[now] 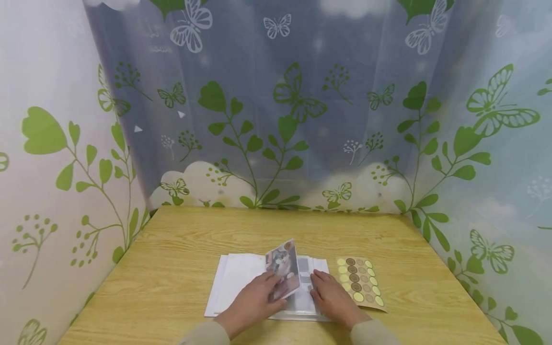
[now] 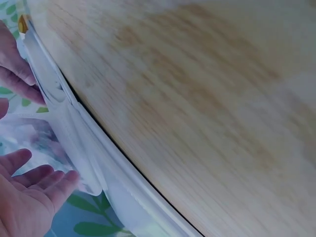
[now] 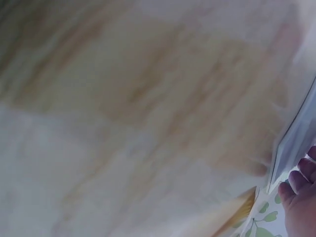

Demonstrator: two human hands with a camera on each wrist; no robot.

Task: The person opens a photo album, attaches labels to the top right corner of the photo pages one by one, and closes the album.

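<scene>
A white photo album [image 1: 241, 275] lies spread on the table. One leaf with a picture [image 1: 282, 266] in grey and pink tones stands tilted up near its middle, a small brown round sticker at its top corner. My left hand [image 1: 252, 302] touches the lower part of this leaf. Its fingers look extended in the left wrist view, where the hand [image 2: 29, 202] is beside the raised leaf [image 2: 74, 143]. On the album's right side rests my right hand [image 1: 334, 297], fingertips on the clear-sleeved page [image 1: 297, 304]. The right wrist view catches only part of that hand [image 3: 302, 205] beside the album edge.
Just right of the album lies a sticker sheet [image 1: 368, 299] with rows of yellow and brown round stickers, partly behind the right hand. The wooden table [image 1: 172, 258] is bounded by a printed curtain [image 1: 241, 62] at the back and both sides.
</scene>
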